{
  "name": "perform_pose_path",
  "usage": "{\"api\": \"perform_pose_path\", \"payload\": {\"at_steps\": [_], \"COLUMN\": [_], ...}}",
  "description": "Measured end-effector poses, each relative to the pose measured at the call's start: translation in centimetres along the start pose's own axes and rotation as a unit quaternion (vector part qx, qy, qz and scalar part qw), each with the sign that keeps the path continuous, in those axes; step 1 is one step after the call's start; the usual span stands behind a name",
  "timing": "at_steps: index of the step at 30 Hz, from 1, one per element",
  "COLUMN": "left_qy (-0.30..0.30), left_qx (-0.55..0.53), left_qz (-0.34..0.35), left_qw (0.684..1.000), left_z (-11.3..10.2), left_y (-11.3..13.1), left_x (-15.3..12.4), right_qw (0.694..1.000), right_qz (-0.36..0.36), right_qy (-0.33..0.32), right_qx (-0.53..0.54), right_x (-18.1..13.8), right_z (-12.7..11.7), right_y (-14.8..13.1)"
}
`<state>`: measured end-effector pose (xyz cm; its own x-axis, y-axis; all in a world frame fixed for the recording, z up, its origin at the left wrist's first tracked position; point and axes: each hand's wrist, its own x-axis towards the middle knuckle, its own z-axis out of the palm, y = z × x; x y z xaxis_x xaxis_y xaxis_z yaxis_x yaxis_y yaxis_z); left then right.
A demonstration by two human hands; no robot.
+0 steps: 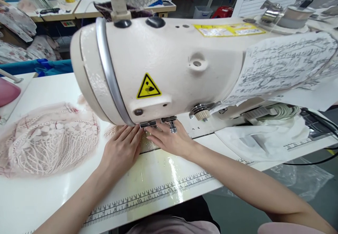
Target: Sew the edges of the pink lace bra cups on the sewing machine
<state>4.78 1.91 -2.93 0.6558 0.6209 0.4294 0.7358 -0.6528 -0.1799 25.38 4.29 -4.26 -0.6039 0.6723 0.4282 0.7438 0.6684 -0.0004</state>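
My left hand [123, 147] lies flat on the bed of a white sewing machine [174, 65], its fingers stretched out close to the needle area. From the other side my right hand [171, 137] reaches under the machine head, fingers extended and a little apart; metal parts of the machine hide some of them. A bit of pale pink lace [110, 131] shows beside my left fingers, and what lies beneath both hands is mostly hidden. Further left on the table rests a large pale pink lace piece [52, 142] with white threads and dark red marks.
A printed ruler [150, 193] runs along the table's front edge. White fabric [261, 142] and a pale green coiled strip [283, 112] lie at the right. Handwritten paper [282, 65] covers the machine arm. A pink rounded object [7, 92] stands far left.
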Motion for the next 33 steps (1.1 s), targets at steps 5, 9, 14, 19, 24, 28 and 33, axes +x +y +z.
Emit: {"api": "perform_pose_path", "payload": {"at_steps": [5, 9, 14, 19, 24, 28, 33], "left_qy": [-0.007, -0.013, -0.023, -0.028, -0.035, -0.050, -0.078], "left_qx": [0.005, 0.006, 0.002, -0.009, -0.009, -0.023, -0.043], "left_qz": [-0.008, -0.018, -0.038, -0.053, -0.063, -0.085, -0.103], "left_qw": [1.000, 1.000, 0.999, 0.998, 0.997, 0.995, 0.991], "left_z": [0.1, 0.1, 0.3, 0.4, 0.6, 0.5, 0.1], "left_y": [0.1, 0.2, 0.2, 0.1, 0.0, 0.1, 0.1], "left_x": [0.2, 0.3, 0.5, 0.5, 0.4, 0.3, 0.6], "right_qw": [1.000, 1.000, 0.999, 0.997, 0.994, 0.983, 0.981], "right_qz": [0.003, 0.007, 0.013, 0.035, 0.066, 0.122, 0.108], "right_qy": [-0.015, -0.027, -0.037, -0.059, -0.040, -0.018, 0.049], "right_qx": [0.001, 0.012, 0.013, 0.020, 0.080, 0.133, 0.155], "right_x": [0.1, 0.1, 0.1, 0.4, 0.9, 0.9, 0.8], "right_z": [-0.2, -0.2, -0.4, -0.7, -0.4, 0.0, 0.1], "right_y": [-0.1, 0.0, 0.1, 0.6, 1.5, 1.7, 1.6]}}
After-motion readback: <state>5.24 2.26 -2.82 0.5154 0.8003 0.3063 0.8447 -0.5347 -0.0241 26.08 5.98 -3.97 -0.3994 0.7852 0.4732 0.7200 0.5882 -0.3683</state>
